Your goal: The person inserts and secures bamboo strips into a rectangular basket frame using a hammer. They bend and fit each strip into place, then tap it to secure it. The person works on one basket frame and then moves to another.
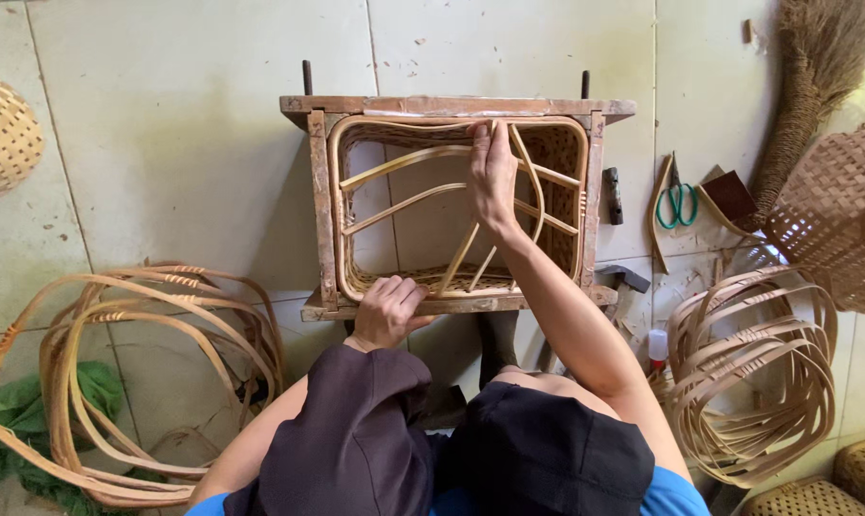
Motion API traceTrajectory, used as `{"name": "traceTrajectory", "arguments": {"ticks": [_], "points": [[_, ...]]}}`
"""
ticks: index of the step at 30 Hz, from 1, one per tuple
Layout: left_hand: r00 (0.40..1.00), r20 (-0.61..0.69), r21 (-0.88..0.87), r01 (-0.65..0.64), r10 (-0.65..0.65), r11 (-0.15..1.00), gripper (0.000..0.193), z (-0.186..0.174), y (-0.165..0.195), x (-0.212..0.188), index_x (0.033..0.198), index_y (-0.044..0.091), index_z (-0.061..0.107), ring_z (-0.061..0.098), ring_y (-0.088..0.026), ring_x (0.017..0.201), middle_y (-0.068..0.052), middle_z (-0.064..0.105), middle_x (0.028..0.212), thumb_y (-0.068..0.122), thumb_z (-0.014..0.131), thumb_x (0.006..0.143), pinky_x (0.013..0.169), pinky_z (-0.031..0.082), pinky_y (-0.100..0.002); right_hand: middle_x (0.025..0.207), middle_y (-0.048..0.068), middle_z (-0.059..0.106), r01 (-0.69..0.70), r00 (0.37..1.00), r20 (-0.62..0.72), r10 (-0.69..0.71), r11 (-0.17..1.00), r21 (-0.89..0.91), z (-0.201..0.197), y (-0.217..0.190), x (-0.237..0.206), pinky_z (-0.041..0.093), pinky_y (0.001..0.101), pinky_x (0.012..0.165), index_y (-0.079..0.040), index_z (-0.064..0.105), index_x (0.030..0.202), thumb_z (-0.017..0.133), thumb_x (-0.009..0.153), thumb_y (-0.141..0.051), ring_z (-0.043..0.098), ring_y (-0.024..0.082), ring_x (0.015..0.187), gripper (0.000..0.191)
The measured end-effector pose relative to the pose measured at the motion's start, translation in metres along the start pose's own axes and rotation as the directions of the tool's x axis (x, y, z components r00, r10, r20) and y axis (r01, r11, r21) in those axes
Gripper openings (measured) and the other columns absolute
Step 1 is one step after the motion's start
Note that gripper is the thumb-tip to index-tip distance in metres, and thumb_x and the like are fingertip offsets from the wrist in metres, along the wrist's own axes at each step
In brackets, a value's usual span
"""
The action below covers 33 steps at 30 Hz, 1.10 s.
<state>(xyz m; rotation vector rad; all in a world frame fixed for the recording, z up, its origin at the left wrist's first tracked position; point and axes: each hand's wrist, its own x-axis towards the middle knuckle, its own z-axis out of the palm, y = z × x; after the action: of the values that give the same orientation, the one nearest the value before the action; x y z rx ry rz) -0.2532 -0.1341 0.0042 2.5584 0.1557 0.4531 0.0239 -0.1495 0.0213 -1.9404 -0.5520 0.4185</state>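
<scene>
A half-made woven basket (456,205) sits inside a wooden frame (320,205) on the floor (184,143), right in front of the person's knees. The basket's open mouth faces up at the camera, and its long side runs from left to right. Thin bent strips (404,162) cross the opening, some running sideways and some slanting down to the near edge. The right hand (492,172) reaches over to the far rim with its fingers curled on a strip there; the fingertips hide just how tight the grip is. The left hand (386,311) rests on the near edge of the frame with its fingers folded in, and I cannot tell if it holds anything. The bottom of the basket is hard to see, because the weave is in shadow. The person's dark clothes cover the floor below the frame. To the left lies a pile of big bent hoops (117,382) on something green, partly cut off by the picture edge. To the right are green scissors (679,201), a hammer (623,279), a coil of flat strips (752,373), a woven basket (833,215) cut off at the side, and a broom (814,67).
</scene>
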Motion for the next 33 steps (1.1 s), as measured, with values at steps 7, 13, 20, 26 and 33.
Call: {"name": "traceTrajectory", "arguments": {"ticks": [7, 13, 20, 26, 33], "points": [[0.998, 0.054, 0.001, 0.041, -0.041, 0.999, 0.052, -0.008, 0.006, 0.003, 0.101, 0.003, 0.07, 0.061, -0.025, 0.089, -0.007, 0.064, 0.092, 0.051, 0.074, 0.083, 0.084, 0.052, -0.039, 0.066, 0.004, 0.057, -0.068, 0.997, 0.016, 0.07, 0.994, -0.088, 0.007, 0.018, 0.005, 0.04, 0.0336, 0.048, -0.005, 0.055, 0.109, 0.039, 0.114, -0.033, 0.047, 0.012, 0.054, 0.032], [0.993, -0.101, 0.092, -0.049, 0.058, 0.995, 0.04, -0.015, -0.045, 0.095, 0.106, 0.002, 0.069, 0.063, -0.035, 0.116, -0.016, 0.069, 0.112, 0.041, 0.068, 0.099, 0.107, 0.05, -0.049, 0.071, 0.011, 0.063, 0.232, 0.962, 0.186, -0.199, 0.956, -0.177, 0.003, 0.015, 0.015, 0.046, 0.0304, 0.044, 0.002, 0.045, 0.1, 0.04, 0.11, -0.006, 0.058, 0.018, 0.054, 0.014], [0.97, -0.218, 0.102, 0.13, -0.105, 0.986, 0.027, 0.015, -0.121, 0.212, 0.11, 0.01, 0.072, 0.056, -0.035, 0.134, -0.007, 0.069, 0.133, 0.008, 0.084, 0.085, 0.122, 0.029, -0.059, 0.074, 0.035, 0.065, 0.145, 0.965, 0.258, -0.036, 0.897, -0.417, 0.012, 0.008, 0.017, 0.06, 0.0454, 0.051, 0.014, 0.043, 0.111, 0.047, 0.095, 0.003, 0.071, 0.044, 0.067, 0.019], [0.934, -0.305, 0.103, 0.229, -0.189, 0.968, 0.02, 0.025, -0.113, 0.209, 0.104, 0.012, 0.073, 0.058, -0.031, 0.132, -0.007, 0.069, 0.131, 0.008, 0.083, 0.086, 0.122, 0.027, -0.065, 0.078, 0.038, 0.066, 0.191, 0.943, 0.333, -0.029, 0.864, -0.467, 0.008, 0.012, 0.02, 0.059, 0.0499, 0.059, 0.013, 0.045, 0.105, 0.05, 0.095, 0.006, 0.071, 0.049, 0.075, 0.013], [0.912, -0.275, 0.019, 0.322, -0.305, 0.947, 0.011, 0.023, -0.103, 0.206, 0.096, 0.01, 0.074, 0.058, -0.029, 0.131, -0.005, 0.072, 0.127, 0.012, 0.081, 0.087, 0.118, 0.023, -0.07, 0.076, 0.035, 0.065, 0.262, 0.91, 0.411, -0.053, 0.841, -0.474, 0.011, 0.012, 0.023, 0.06, 0.0465, 0.052, 0.014, 0.048, 0.097, 0.053, 0.092, 0.005, 0.072, 0.046, 0.069, 0.011]]}}
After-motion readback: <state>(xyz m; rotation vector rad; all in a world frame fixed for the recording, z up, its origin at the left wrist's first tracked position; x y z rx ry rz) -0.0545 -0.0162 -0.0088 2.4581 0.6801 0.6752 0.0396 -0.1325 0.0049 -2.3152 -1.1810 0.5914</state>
